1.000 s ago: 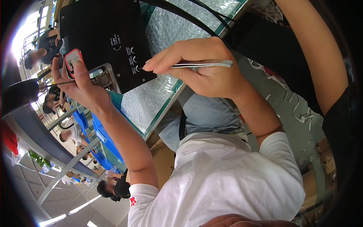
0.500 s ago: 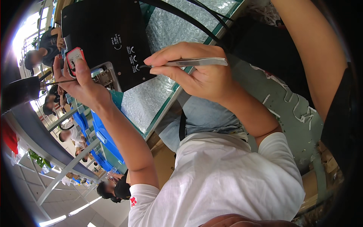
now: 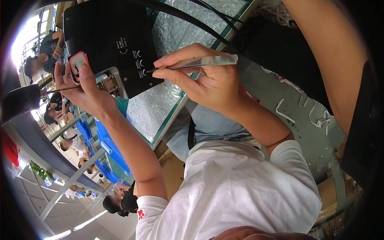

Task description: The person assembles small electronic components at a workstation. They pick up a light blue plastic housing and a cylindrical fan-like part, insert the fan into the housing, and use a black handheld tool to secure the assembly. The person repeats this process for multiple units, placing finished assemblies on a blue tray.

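Observation:
A black metal plate or box (image 3: 108, 36) with white printed marks and small screws lies tilted at the upper left. My right hand (image 3: 208, 76) pinches metal tweezers (image 3: 216, 60), whose dark tips touch or hover just over the curved white marks near the plate's right edge. My left hand (image 3: 90, 88) is closed with its thumb on a red-edged white tag (image 3: 78, 58) by the plate's left edge. Beside the thumb is a cut-out with metal parts (image 3: 111, 83). A thin metal rod with a thick black end (image 3: 22, 100) reaches the left fingers; whether they grip it I cannot tell.
Bubble wrap (image 3: 180, 36) covers the green-edged table under the plate. Black cables (image 3: 188, 22) cross the table's far side. White strips (image 3: 285, 112) lie on the floor at right. Other people (image 3: 50, 48) sit along blue trays (image 3: 106, 140) at left. Another bare arm (image 3: 324, 52) enters top right.
The tweezers and my right hand have shifted slightly left, with the tips closer to the lowest curved mark. My left hand and the plate have barely moved.

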### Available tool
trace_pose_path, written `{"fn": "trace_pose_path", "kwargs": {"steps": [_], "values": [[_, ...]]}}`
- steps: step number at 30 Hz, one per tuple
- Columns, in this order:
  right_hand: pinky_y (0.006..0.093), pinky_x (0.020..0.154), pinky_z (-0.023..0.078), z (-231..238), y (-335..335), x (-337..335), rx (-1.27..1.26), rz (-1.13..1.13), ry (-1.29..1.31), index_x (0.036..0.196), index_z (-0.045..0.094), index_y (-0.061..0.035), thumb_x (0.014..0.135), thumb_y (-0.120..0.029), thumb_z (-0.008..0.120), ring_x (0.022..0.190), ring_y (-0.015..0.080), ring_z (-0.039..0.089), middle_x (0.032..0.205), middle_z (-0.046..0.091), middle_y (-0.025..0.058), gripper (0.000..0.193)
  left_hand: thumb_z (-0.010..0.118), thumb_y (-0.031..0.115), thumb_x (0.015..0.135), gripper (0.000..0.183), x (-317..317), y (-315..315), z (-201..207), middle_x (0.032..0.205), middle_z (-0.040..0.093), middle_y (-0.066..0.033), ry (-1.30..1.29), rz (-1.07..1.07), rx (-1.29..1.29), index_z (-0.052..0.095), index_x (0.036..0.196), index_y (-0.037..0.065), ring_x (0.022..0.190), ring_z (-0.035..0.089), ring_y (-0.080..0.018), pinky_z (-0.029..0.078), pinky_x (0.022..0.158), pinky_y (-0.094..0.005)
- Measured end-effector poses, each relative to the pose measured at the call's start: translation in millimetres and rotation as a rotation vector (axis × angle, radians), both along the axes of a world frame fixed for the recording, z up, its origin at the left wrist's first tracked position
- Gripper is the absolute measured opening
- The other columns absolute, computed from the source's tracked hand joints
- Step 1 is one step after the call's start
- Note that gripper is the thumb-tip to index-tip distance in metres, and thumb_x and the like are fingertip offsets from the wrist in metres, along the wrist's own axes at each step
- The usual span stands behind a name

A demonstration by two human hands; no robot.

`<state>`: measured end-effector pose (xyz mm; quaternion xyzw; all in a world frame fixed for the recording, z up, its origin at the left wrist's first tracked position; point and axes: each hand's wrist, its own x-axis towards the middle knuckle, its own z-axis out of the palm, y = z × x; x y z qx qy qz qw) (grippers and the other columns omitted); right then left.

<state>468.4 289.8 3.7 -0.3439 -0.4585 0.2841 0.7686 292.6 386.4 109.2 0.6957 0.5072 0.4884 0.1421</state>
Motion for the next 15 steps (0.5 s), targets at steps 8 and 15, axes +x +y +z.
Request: {"fn": "trace_pose_path", "kwargs": {"steps": [8,15], "values": [[0.0252,0.066,0.063,0,-4,2,-0.070,0.006,0.196,0.093,0.071,0.0012,0.086,-0.005,0.084,0.083,0.0161,0.077,0.094,0.076,0.0075,0.015,0.079,0.025,0.089,0.075,6,0,-3,0.131,0.061,-0.0163,0.037,-0.014,0.070,0.039,0.148,0.001,0.110,0.062,-0.0211,0.052,0.094,-0.0319],[0.0235,0.071,0.060,11,-41,19,-0.164,0.106,0.425,0.095,0.073,0.0008,0.088,0.002,0.079,0.078,0.0106,0.072,0.093,0.075,0.0091,0.010,0.090,0.029,0.078,0.092,-4,4,-11,0.135,0.056,-0.0156,0.434,-0.007,0.281,0.039,0.150,0.005,0.126,0.052,-0.0285,0.043,0.106,-0.0415]]}}
